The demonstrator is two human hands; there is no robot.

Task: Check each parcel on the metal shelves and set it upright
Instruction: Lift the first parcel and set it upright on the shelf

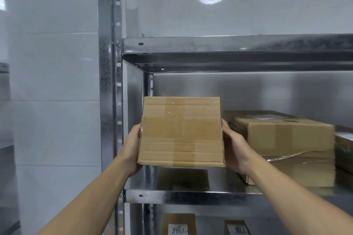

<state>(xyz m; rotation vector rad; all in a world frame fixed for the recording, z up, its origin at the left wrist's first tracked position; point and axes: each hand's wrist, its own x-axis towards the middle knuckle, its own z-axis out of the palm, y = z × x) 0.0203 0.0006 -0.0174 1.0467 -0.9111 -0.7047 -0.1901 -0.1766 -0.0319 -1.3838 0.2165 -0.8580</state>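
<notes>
- Holding the parcel (181,131) between both palms, you have it just above the shelf (191,197), at its left end — broad taped face toward you, longer edge level.
- Your left hand (132,147) grips its left side and your right hand (236,149) its right — equally near.
- A larger box (282,135) lies just to the right.

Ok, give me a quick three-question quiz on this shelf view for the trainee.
1. True or false: the taped box rests on the middle shelf.
2. The left grip and right grip hold it by: A top and bottom; B its two sides; C one corner.
3. How many labelled parcels show on the shelf below?
Key: 1 false, it is held above the shelf; 2 B; 3 two.
</notes>
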